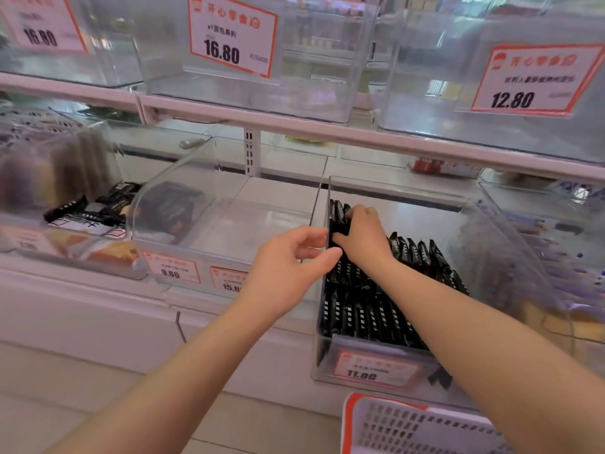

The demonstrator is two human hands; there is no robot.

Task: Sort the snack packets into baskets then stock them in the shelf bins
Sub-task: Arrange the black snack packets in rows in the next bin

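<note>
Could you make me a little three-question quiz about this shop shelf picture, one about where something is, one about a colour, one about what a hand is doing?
1. Where is the right hand?
A. inside the bin with the 11.80 tag
B. in the basket
C. on the top shelf

2. What colour are the packets in that bin?
A. red
B. black
C. yellow

3. What is the left hand doing?
A. holding a price tag
B. resting in the basket
C. reaching to the bin's left wall, fingers loosely curled

Answers:
1 A: the hand sits among the packets, above the 11.80 tag.
2 B: the rows of wrappers are black with pale print.
3 C: its fingertips meet the clear wall by the right hand; whether it holds a packet is unclear.
</note>
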